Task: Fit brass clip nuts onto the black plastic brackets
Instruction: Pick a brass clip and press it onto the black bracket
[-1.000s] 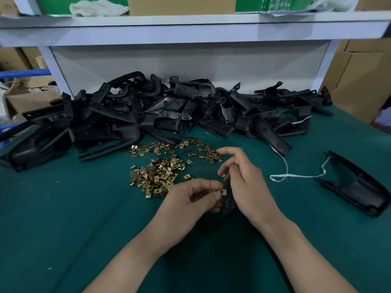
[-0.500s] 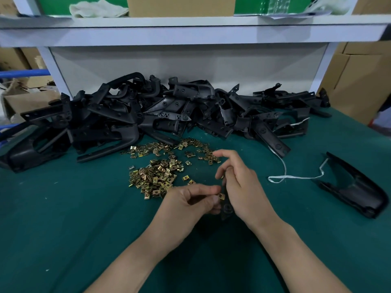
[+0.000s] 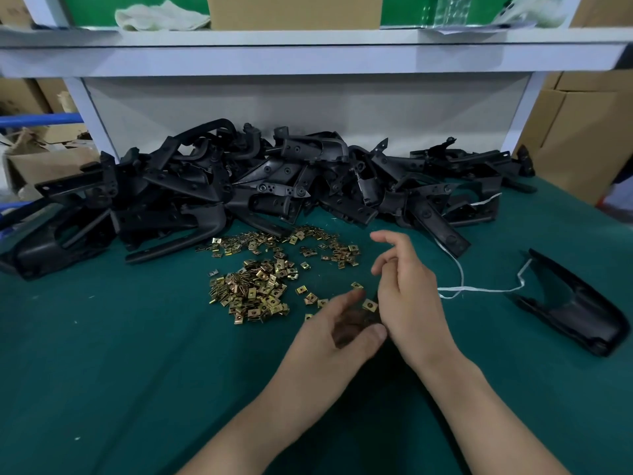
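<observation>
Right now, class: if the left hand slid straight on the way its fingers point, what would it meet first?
Probably the brass clip nut between the left hand and the right hand, then the right hand itself; depth here is unclear.

I'm looking at a factory assembly bench: green felt worktop [image 3: 102, 354], a heap of black plastic brackets [image 3: 260, 186] and loose brass clip nuts [image 3: 250, 289]. Cardboard cartons [image 3: 582, 132] flank a white shelf [image 3: 308, 56].
</observation>
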Available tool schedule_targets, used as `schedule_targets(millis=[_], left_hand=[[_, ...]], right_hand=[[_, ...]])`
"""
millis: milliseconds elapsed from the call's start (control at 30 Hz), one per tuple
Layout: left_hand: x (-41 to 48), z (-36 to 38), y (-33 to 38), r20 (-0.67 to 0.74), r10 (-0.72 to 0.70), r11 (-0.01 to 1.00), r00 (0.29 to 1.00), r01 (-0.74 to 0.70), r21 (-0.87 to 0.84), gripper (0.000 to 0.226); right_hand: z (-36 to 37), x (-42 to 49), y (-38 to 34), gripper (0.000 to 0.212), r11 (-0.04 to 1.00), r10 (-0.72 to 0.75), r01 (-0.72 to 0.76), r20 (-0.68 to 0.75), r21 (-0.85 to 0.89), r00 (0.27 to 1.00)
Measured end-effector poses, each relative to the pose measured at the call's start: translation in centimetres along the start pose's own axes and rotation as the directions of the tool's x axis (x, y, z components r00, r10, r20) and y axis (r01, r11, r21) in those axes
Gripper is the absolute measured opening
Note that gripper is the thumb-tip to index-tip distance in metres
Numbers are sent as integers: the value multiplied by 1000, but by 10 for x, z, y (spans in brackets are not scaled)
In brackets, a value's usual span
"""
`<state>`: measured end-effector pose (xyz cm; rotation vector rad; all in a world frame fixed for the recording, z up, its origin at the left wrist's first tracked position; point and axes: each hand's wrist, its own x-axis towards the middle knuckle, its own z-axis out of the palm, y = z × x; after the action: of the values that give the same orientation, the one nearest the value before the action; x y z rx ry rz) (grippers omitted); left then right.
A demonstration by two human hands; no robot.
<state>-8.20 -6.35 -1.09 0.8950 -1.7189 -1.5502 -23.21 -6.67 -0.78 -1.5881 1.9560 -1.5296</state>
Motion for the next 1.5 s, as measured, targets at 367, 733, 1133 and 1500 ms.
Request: schedule_targets(millis=[367,733,1133,1500], left_hand=[[6,-40,11,-332,238,969,913,-200,147,30],[0,-53,18,-233,411,864,881,-295,407,32],[1,-57,11,-185,487,804,853,-355,477,32],[2,-56,8,-185,490,805,852,-361,471,25]], right_hand=[[-4,-9,-22,35,980,-172,149,178,135,969],[7,-19,-35,41,929,-365,368,75,-28,928],[8,-20,-31,35,931,-365,362,76,49,928],[8,-19,-30,33,932,-361,356,96,68,927]])
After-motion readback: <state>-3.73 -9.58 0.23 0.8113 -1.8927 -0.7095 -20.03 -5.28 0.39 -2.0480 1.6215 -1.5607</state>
